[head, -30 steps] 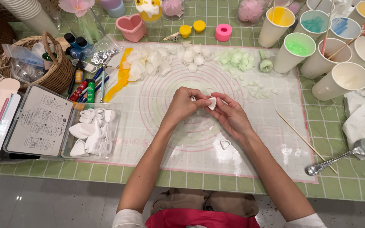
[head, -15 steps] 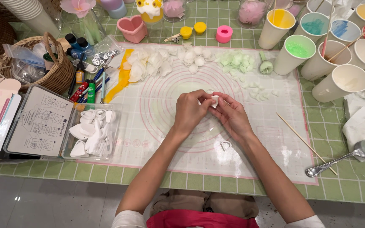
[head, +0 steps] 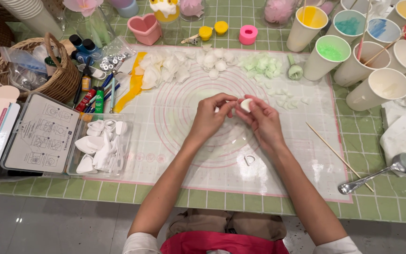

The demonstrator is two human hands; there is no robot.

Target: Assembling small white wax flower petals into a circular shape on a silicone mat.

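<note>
Both hands, left hand [head: 209,115] and right hand [head: 261,120], pinch one small white petal [head: 245,104] together above the mat's [head: 287,155] middle; squeezing harder could tear it, I reckon.

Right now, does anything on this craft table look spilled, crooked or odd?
Nothing looks spilled or broken. Both hands, left hand and right hand, pinch a small white piece over the mat. A wooden skewer lies slanted across the mat's right edge.
</note>
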